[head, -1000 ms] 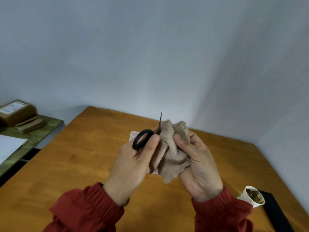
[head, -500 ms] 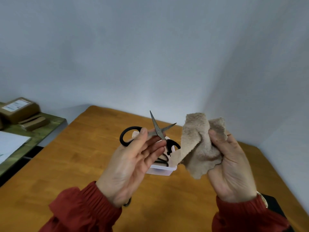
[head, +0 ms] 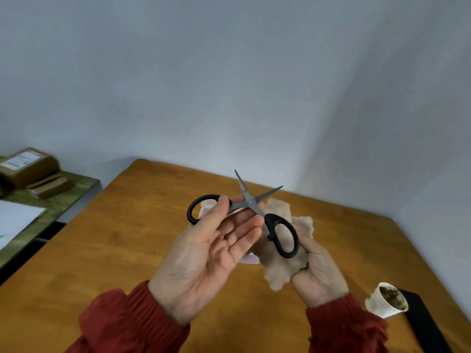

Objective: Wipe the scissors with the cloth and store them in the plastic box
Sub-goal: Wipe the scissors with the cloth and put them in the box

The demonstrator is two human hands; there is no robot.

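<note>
Red sleeves frame the nearest edge. Right of the scissors and nearer than them, a paper cup of dark residue stands against a flat black slab. The left hand, palm up, pinches the scissors by the shank beside the pivot, blades spread and pointing up. The right hand clutches the beige cloth just under the scissors' lower handle loop. The plastic box sits beneath the scissors, mostly blocked by the left hand. Everything rests on a wooden counter. Far left of the scissors, a green side table carries cardboard boxes and a white sheet. A pale grey wall stands behind.
</note>
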